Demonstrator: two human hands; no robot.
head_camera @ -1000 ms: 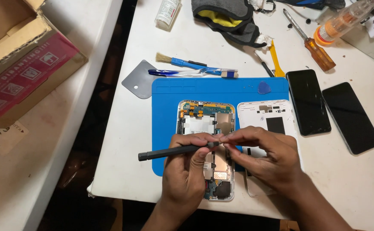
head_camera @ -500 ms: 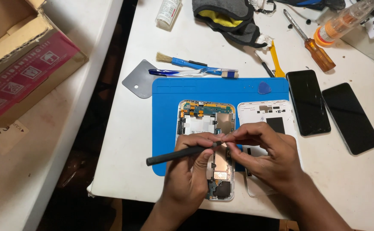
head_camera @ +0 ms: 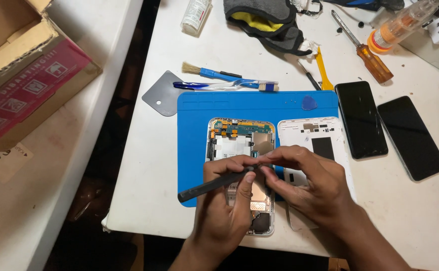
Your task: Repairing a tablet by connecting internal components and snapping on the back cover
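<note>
An opened phone (head_camera: pixel 237 140) with its circuit board bare lies on a blue mat (head_camera: pixel 194 125). My left hand (head_camera: pixel 227 211) grips a black pry tool (head_camera: pixel 204 186), whose handle points left and whose tip meets the phone's middle. My right hand (head_camera: pixel 310 185) rests its fingertips on the phone beside the tool's tip. The phone's white back cover (head_camera: pixel 312 133) lies to the right, partly under my right hand.
Two dark phones (head_camera: pixel 360 118) (head_camera: pixel 410 135) lie right of the mat. Behind it are a grey scraper (head_camera: pixel 161 93), a blue brush (head_camera: pixel 212 74), a toothbrush (head_camera: pixel 229 85), a yellow pry tool (head_camera: pixel 322 70) and a screwdriver (head_camera: pixel 362 47). A cardboard box (head_camera: pixel 18 70) stands left.
The black tool's handle has dropped and swung toward me. Both hands have stayed over the phone's middle.
</note>
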